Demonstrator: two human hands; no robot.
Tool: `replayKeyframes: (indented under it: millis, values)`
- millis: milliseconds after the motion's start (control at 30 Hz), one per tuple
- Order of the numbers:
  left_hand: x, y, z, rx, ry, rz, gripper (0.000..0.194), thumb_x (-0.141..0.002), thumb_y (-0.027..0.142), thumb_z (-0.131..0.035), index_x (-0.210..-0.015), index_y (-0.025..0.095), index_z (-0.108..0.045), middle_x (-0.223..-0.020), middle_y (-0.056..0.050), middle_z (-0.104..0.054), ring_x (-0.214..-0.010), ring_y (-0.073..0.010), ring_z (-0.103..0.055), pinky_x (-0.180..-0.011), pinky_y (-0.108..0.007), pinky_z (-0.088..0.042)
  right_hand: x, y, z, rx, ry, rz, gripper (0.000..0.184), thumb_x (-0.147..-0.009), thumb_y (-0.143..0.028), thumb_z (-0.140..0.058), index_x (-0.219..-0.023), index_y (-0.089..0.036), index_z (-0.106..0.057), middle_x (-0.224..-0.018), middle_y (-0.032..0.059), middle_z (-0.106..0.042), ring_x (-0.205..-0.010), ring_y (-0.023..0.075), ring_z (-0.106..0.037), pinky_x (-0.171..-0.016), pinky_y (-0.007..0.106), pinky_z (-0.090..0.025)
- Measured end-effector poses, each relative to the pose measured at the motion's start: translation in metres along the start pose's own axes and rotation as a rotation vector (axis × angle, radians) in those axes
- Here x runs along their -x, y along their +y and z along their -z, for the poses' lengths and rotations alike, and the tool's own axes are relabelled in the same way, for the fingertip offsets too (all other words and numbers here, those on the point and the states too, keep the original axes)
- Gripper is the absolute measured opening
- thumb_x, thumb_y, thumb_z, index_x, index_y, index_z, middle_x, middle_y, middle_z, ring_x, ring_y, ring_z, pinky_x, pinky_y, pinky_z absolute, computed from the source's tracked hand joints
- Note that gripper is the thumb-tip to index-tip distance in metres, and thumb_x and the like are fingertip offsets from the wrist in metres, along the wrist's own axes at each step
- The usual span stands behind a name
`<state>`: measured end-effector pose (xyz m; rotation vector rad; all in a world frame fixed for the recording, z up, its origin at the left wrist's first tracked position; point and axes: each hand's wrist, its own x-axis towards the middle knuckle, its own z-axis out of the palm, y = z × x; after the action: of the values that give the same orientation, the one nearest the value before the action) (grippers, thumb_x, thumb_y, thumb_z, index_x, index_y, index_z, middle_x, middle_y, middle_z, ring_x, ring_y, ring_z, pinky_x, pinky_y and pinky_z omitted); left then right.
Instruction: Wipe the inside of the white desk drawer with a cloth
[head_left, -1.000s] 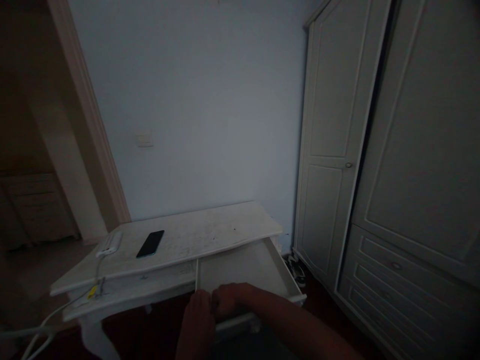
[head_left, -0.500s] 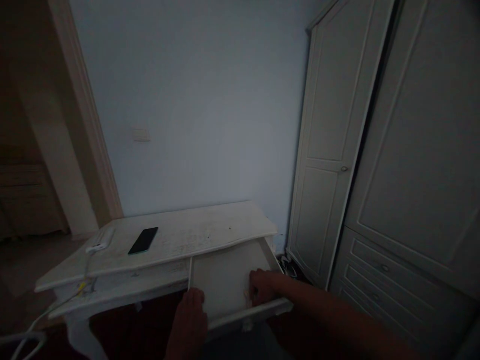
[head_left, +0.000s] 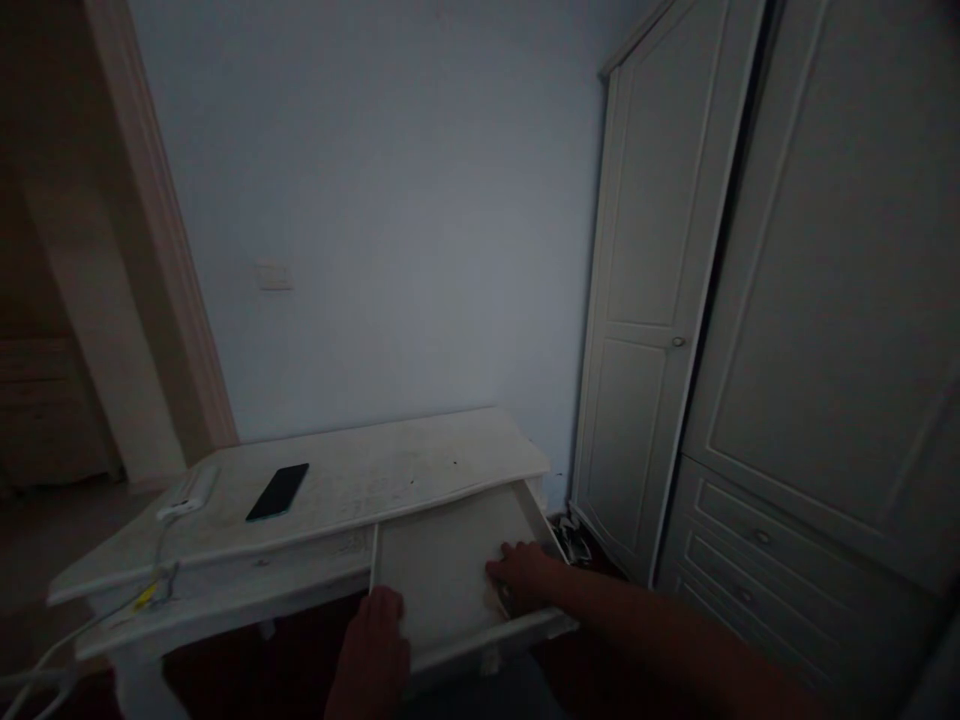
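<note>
A white drawer [head_left: 442,560] is pulled out from the right half of a worn white desk [head_left: 360,460]. My left hand [head_left: 377,620] is closed over the drawer's left side wall near its front corner. Inside the drawer, toward the front right, my right hand [head_left: 523,575] reaches in with its fingers bent down at the bottom. Something small and pale [head_left: 493,600] shows beneath that hand; it is too dim to name, and the palm hides part of it.
On the desktop lie a dark phone [head_left: 277,492] and a white power strip [head_left: 189,492] with a cable and a yellow tie [head_left: 146,596]. A grey-white wardrobe [head_left: 652,300] stands at the right. Dark clutter [head_left: 574,540] sits on the floor between it and the desk.
My right hand's fingers have stretched a little toward the left inside the drawer. My left hand stays on the side wall. The view has shifted slightly.
</note>
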<state>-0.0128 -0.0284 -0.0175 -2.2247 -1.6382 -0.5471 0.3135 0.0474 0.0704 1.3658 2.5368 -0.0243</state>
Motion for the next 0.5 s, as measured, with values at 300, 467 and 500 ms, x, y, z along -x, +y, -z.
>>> replayKeyframes:
  millis: [300, 467, 500]
  values:
    - [0.008, -0.011, -0.027, -0.079, 0.048, -0.047, 0.04, -0.093, 0.011, -0.054, -0.129, 0.017, -0.07, -0.135, -0.011, -0.07, -0.133, -0.0295, -0.061, -0.115, -0.045, -0.049, -0.018, 0.021, 0.025, -0.017, 0.145, -0.178, 0.048, -0.093, -0.031, -0.069, -0.14, -0.021, -0.064, -0.146, 0.0242, -0.062, -0.124, 0.0444, -0.07, -0.095, 0.055, -0.059]
    - [0.012, -0.01, -0.029, -0.082, 0.153, -0.099, 0.039, -0.093, 0.011, -0.054, -0.127, 0.017, -0.072, -0.132, -0.013, -0.071, -0.131, -0.0323, -0.061, -0.109, -0.048, -0.054, 0.001, 0.012, 0.022, -0.063, 0.228, -0.219, 0.073, -0.091, -0.05, -0.071, -0.157, -0.025, -0.05, -0.159, 0.0243, -0.055, -0.136, 0.0467, -0.061, -0.101, 0.057, -0.056]
    - [0.012, -0.005, -0.024, -0.07, 0.151, -0.081, 0.038, -0.094, 0.01, -0.053, -0.125, 0.017, -0.072, -0.13, -0.012, -0.071, -0.129, -0.0316, -0.061, -0.109, -0.048, -0.053, 0.005, 0.01, 0.019, -0.078, 0.223, -0.227, 0.083, -0.087, -0.055, -0.075, -0.159, -0.025, -0.048, -0.159, 0.0251, -0.054, -0.135, 0.0472, -0.062, -0.102, 0.057, -0.056]
